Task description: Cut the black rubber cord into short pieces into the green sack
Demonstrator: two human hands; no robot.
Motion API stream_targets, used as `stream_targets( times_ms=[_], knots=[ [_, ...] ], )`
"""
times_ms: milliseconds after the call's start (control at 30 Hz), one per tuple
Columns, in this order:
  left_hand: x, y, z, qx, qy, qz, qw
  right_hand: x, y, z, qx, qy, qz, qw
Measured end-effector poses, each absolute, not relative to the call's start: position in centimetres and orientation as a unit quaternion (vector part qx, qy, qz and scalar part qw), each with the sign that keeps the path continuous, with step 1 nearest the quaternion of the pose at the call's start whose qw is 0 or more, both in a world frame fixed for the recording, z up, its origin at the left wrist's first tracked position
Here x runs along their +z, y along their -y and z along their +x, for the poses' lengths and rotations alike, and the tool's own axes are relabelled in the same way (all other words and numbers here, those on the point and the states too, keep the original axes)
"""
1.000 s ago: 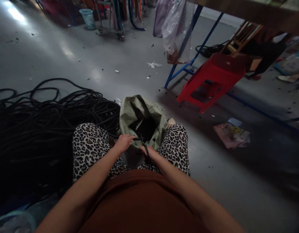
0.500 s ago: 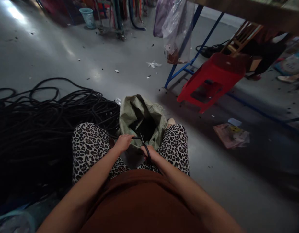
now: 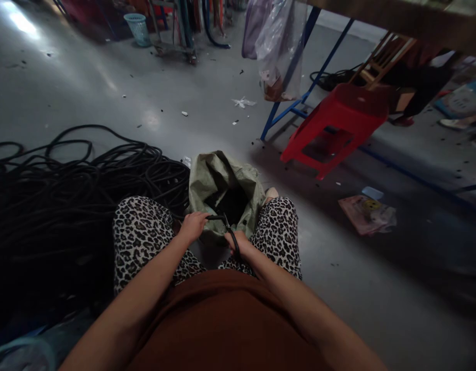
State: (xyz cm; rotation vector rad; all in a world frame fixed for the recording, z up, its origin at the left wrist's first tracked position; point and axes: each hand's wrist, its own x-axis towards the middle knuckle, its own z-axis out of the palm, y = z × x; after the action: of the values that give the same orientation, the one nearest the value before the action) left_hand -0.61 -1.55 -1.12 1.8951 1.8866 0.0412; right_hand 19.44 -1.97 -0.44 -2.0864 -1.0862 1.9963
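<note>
Cord (image 3: 215,218) of black colour is reaching from the left hand (image 3: 194,226) to the scissors (image 3: 230,231), over the near rim of a green sack (image 3: 201,178). The left hand is grasping it and leaving only a short length showing, probably for keeping this part stiff before the blades. The right hand (image 3: 241,244) is gripping the scissors at the handles, with the blades pointing forward and meeting the cord crosswise; if they are already biting, I cannot tell. The sack is standing wide open between the knees (image 3: 139,219), seemingly so that pieces are falling inside rather than on the floor. On the person's left, a tangled heap of black cord (image 3: 145,165) is lying near the leg, perhaps for easy reaching. Farther right, a red plastic stool (image 3: 338,118) is standing apart.
</note>
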Motion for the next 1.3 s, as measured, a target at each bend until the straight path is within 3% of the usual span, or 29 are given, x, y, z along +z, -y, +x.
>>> stream_targets(
  times_ms=[600,1300],
  knots=[
    [-1.0,1.5,-0.5,0.047,-0.712,0.668,0.209,-2.2,2.1,19.2,0.672,0.341,-0.658,0.016],
    [-0.2,1.9,0.7,-0.002,-0.67,0.706,0.229,-2.4,2.3,18.8,0.679,0.344,-0.649,0.013]
  ],
)
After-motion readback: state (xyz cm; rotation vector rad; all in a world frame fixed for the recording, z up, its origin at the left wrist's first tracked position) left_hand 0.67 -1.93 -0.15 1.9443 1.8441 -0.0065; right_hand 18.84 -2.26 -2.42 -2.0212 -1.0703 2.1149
